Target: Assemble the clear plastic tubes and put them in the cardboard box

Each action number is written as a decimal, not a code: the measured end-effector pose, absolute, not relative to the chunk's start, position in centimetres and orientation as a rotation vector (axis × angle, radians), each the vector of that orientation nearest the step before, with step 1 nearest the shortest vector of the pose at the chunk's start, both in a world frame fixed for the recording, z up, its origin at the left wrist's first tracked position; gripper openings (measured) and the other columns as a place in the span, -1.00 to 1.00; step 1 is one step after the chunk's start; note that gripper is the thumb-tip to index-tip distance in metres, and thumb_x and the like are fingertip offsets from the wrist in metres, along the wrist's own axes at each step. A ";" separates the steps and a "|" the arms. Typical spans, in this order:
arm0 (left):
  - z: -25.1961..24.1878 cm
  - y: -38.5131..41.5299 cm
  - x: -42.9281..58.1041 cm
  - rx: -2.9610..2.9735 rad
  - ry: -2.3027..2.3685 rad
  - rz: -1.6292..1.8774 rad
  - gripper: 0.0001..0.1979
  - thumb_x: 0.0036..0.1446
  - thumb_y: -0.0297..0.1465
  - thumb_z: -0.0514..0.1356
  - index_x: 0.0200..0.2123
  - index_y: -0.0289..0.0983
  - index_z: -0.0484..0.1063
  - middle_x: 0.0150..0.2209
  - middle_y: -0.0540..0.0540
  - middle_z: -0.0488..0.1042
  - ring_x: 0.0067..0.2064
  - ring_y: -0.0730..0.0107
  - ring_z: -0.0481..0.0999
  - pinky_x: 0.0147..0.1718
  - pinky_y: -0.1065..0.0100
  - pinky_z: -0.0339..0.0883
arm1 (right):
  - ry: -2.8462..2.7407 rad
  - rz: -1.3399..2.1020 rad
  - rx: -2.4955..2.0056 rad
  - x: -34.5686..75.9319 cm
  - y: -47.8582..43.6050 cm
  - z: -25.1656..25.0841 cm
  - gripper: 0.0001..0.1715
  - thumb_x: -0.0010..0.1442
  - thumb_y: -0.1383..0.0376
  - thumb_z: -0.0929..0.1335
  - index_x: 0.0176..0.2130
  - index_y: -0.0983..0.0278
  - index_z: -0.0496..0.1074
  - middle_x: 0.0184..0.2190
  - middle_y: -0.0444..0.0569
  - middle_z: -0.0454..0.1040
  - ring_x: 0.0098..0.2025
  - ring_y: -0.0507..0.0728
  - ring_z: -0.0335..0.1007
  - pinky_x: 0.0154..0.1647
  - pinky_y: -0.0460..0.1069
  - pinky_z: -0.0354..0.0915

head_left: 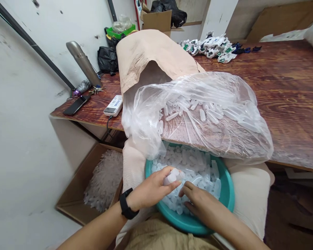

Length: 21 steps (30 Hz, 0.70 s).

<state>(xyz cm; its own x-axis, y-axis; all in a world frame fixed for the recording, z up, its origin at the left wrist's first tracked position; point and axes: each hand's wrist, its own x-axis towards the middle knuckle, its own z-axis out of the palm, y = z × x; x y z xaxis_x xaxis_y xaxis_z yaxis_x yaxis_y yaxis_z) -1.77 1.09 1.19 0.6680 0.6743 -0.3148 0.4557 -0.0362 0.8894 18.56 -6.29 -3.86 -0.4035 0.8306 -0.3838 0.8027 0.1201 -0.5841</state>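
Observation:
My left hand, with a black band on the wrist, is closed around a bunch of small translucent plastic tubes, whose round ends face up. It is above the left part of a teal basin resting on my lap. Many loose tubes of the same frosted plastic fill the basin. My right hand reaches in just to the right of the left hand. Its fingers are bent over the pieces, thumb and fingertips apart, and I see nothing held between them.
A clear plastic bag of tubes lies over the table edge, before a large paper sack. A cardboard box of small white pieces is at left. A phone, power bank and flask sit on the table.

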 end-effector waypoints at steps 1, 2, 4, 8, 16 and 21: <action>1.2 1.1 -1.8 1.675 0.928 0.226 -0.73 0.32 -0.16 0.10 -0.05 -0.20 0.35 -0.16 -0.02 0.48 -0.12 0.32 0.43 -0.10 0.34 0.26 | -2.330 1.179 -1.698 18.4 -6.3 -3.8 -0.61 0.14 0.55 0.30 -0.07 0.25 0.42 -0.07 0.02 0.45 -0.10 0.19 0.53 -0.12 0.01 0.36; 1.1 1.0 -1.8 1.676 0.928 0.224 -0.72 0.32 -0.15 0.10 -0.06 -0.21 0.35 -0.17 -0.02 0.48 -0.13 0.31 0.43 -0.11 0.34 0.26 | -2.335 1.187 -1.705 18.4 -6.4 -3.7 -0.61 0.13 0.55 0.30 -0.08 0.26 0.42 -0.07 0.02 0.45 -0.10 0.19 0.53 -0.13 0.01 0.35; 1.1 1.0 -1.8 1.681 0.932 0.210 -0.72 0.31 -0.14 0.10 -0.11 -0.22 0.35 -0.20 -0.01 0.46 -0.16 0.33 0.42 -0.14 0.35 0.26 | -2.344 1.200 -1.734 18.4 -6.4 -3.5 -0.60 0.06 0.56 0.31 -0.10 0.28 0.43 -0.08 0.05 0.44 -0.13 0.21 0.54 -0.17 0.02 0.35; 1.1 0.9 -1.7 1.689 0.970 0.160 -0.73 0.29 -0.12 0.11 -0.21 -0.22 0.31 -0.29 0.03 0.40 -0.23 0.36 0.39 -0.22 0.37 0.25 | -2.360 1.219 -1.762 18.4 -6.5 -3.5 -0.55 -0.02 0.60 0.28 -0.15 0.28 0.44 -0.11 0.07 0.44 -0.20 0.23 0.55 -0.25 0.02 0.35; 1.5 0.6 -2.1 1.721 0.900 0.155 -0.72 0.30 -0.12 0.12 -0.17 -0.22 0.38 -0.29 0.02 0.42 -0.23 0.34 0.41 -0.25 0.38 0.24 | -1.854 1.286 -1.616 21.0 -6.4 -3.7 -0.78 0.30 0.29 0.25 -0.07 0.17 0.41 -0.17 -0.03 0.54 -0.18 0.15 0.50 -0.11 0.06 0.40; 1.4 0.3 -1.6 1.721 0.858 0.129 -0.73 0.29 -0.14 0.14 -0.13 -0.21 0.41 -0.23 -0.02 0.49 -0.19 0.30 0.46 -0.21 0.37 0.25 | -1.202 1.372 -1.550 21.9 -6.5 -3.5 -0.54 0.16 -0.07 0.42 -0.11 0.21 0.48 -0.21 0.02 0.58 -0.13 0.22 0.52 -0.15 0.06 0.46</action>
<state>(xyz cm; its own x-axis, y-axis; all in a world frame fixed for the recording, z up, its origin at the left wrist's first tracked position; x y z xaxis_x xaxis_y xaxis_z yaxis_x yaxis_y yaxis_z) -1.60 0.27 1.38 0.7268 0.5988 -0.3364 0.4736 -0.0821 0.8769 21.89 -6.53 -3.49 -0.0064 0.9532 -0.3021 0.1737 -0.2965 -0.9391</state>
